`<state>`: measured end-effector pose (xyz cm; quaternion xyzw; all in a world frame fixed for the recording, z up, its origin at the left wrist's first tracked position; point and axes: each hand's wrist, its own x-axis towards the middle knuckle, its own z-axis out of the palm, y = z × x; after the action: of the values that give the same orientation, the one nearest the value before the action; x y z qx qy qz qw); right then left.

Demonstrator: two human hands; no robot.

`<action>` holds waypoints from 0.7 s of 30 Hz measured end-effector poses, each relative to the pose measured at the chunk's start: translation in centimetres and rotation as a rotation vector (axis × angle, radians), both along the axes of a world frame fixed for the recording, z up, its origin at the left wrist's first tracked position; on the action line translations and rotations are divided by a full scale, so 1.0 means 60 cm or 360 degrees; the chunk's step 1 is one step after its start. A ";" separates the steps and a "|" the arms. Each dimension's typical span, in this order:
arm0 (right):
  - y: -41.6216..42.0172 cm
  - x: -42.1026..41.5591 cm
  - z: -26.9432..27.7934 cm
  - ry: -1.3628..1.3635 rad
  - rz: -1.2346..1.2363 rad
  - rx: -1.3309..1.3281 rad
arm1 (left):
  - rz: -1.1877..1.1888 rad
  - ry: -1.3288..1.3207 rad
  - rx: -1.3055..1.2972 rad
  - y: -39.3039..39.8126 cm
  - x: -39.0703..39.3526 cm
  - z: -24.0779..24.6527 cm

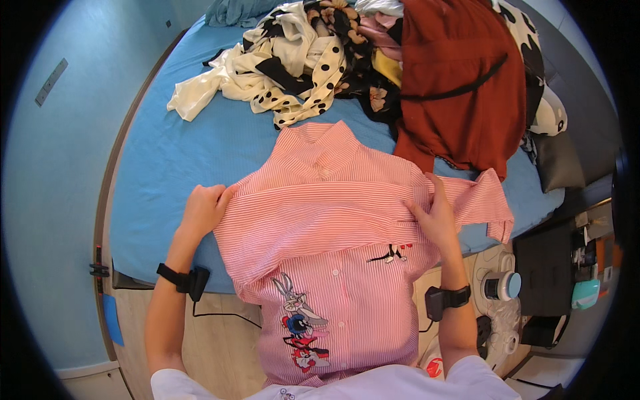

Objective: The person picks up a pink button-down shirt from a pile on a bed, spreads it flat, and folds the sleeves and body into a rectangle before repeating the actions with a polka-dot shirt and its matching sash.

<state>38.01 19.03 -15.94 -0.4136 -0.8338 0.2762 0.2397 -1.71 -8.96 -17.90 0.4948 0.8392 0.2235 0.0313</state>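
A red-and-white striped button-up shirt [345,300] lies front up, its collar [320,145] on the bed and its lower part hanging over the near edge towards me. One sleeve [320,215] is laid across the chest, and the other sleeve [475,197] stretches out to the right. Cartoon figures [302,325] decorate the front. My left hand [207,207] pinches the shirt at its left shoulder edge. On the opposite side, my right hand [435,212] grips the cloth near the end of the folded sleeve, thumb on top.
Behind the shirt, cream and black dotted garments [300,65] are heaped on the blue bed sheet [160,165]. A rust-red garment [465,90] covers the bed's right side. A lidded tub [500,286] stands at lower right. Cables run from both wrist straps [190,281].
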 end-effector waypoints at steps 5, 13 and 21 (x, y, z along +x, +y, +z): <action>0.005 0.003 -0.075 0.0190 -0.0103 0.0516 | -0.0116 0.0250 0.0239 -0.015 -0.034 -0.040; -0.009 0.010 -0.071 0.0179 -0.0164 0.0533 | -0.0325 0.0255 0.0514 -0.122 0.187 0.058; -0.009 -0.008 -0.062 -0.0084 -0.0115 0.0557 | 0.0070 0.0227 0.0335 -0.152 0.243 -0.042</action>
<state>37.56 18.51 -19.69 -0.4024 -0.8597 0.1071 0.2959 12.86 -18.06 -20.44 0.4915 0.8218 0.2750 -0.0855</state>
